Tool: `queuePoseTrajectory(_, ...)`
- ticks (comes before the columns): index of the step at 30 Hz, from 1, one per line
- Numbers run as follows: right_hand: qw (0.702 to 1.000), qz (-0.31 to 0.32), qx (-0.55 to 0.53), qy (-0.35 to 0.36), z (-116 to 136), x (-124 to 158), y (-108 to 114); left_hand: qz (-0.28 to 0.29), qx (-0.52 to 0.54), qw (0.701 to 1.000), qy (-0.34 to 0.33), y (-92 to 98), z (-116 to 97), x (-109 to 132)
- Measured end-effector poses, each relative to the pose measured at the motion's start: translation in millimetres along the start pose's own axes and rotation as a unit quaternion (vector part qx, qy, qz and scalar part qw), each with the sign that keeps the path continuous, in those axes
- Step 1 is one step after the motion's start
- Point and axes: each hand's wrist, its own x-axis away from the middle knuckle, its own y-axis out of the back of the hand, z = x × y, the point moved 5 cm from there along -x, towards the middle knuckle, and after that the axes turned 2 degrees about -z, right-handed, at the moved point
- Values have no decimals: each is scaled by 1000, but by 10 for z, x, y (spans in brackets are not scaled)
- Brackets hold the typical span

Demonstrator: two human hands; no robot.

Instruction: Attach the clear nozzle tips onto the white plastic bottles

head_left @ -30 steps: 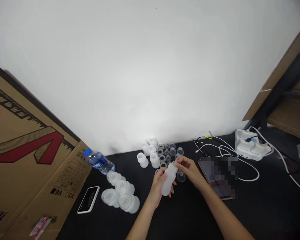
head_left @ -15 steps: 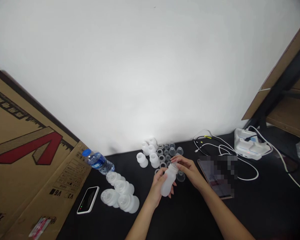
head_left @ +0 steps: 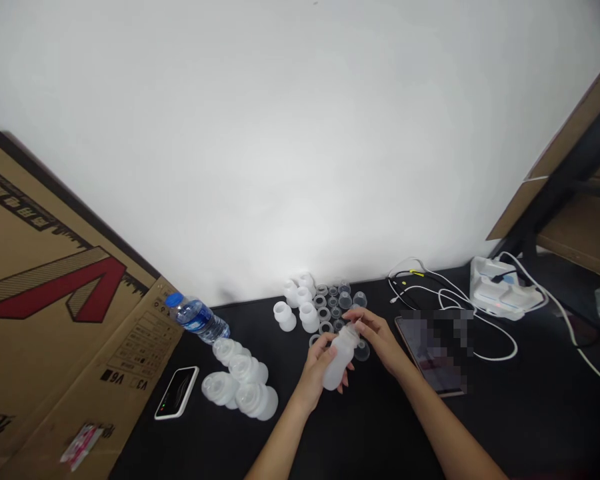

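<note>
My left hand [head_left: 314, 371] is wrapped round a frosted white baby bottle [head_left: 339, 364], tilted with its neck up and to the right. At the bottle's mouth, the fingers of my right hand [head_left: 379, 338] close on a translucent collar, partly hidden by them. Just beyond both hands lie several clear ring collars [head_left: 323, 313] and clear dome caps [head_left: 360, 300]; one dome cap [head_left: 362, 350] sits beside the bottle neck. Several open white bottles [head_left: 285, 316] stand behind, near the wall. On the left is a group of capped baby bottles [head_left: 256, 400].
A blue-capped water bottle [head_left: 198, 319] and a white-edged device [head_left: 177, 393] lie at left, beside a large cardboard box [head_left: 55, 280]. To the right are a phone [head_left: 430, 353], loose white cables [head_left: 450, 300] and a white charging dock [head_left: 503, 290]. A white wall [head_left: 300, 147] rises behind.
Both hands stay at the bottle, with only slight shifts of the right fingers at its mouth. The view has moved a little; the other things lie as before.
</note>
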Motion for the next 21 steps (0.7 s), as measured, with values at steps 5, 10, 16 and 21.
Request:
queuePoseTrajectory(5, 1000, -2, -1, -4, 37, 3, 8, 1, -5, 1000, 6, -17, -36, 9)
queuePoseTrajectory(10, 1000, 17, 3, -6, 68, 15, -19, 0, -4, 1000, 16, -45, -103, 31)
queuePoseTrajectory(16, 999, -21, -21, -19, 44, 22, -1, -4, -27, 1000, 11, -67, -148, 41)
queuePoseTrajectory(21, 999, 37, -1, -18, 94, 32, -49, 18, 37, 999, 24, -96, -205, 30)
